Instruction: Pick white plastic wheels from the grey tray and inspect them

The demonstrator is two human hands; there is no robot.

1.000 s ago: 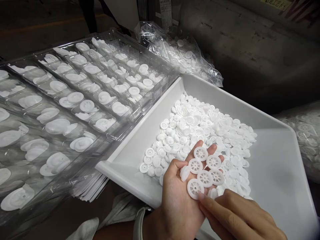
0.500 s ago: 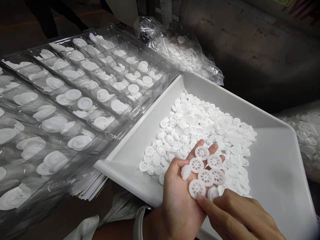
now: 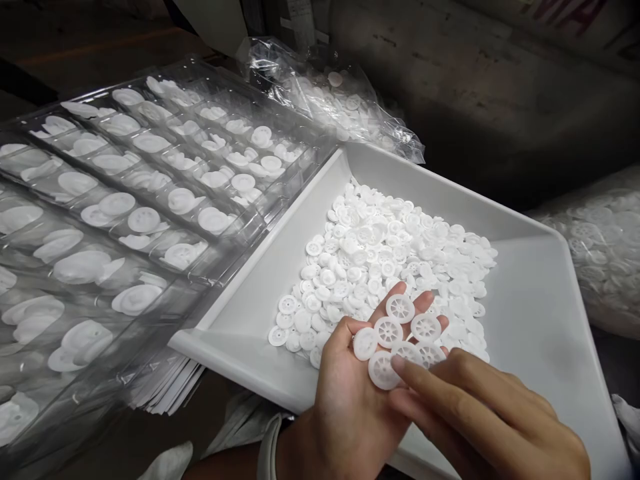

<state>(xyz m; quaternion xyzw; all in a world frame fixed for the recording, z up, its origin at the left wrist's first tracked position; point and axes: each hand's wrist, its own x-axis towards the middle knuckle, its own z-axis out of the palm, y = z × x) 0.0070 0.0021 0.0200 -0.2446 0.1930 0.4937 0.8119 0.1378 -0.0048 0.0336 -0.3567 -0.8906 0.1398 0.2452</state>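
Observation:
My left hand (image 3: 350, 400) is palm up with its fingers slightly curled, holding several small white plastic wheels with spokes. One spoked wheel (image 3: 400, 309) rests near its fingertips, and a smoother disc (image 3: 365, 343) stands tilted by the thumb. My right hand (image 3: 495, 407) comes in from the lower right, its index fingertip touching the lowest wheel (image 3: 383, 371). Its other fingers are curled in, and whatever they may hold is hidden. Under both hands, a grey scoop-shaped tray (image 3: 530, 300) carries a heap of similar white wheels (image 3: 400, 240).
Left of the tray lies a clear plastic compartment tray (image 3: 210, 267), with white wheels in its pockets. Behind stands an open clear bag (image 3: 340, 100) of white parts, and another full bag (image 3: 605, 247) is at the right. A paper stack (image 3: 167, 387) sits below the compartment tray.
My right hand has shifted over the held wheels and now covers part of them. The disc by my left thumb has turned its face more toward me. The whole view has shifted slightly.

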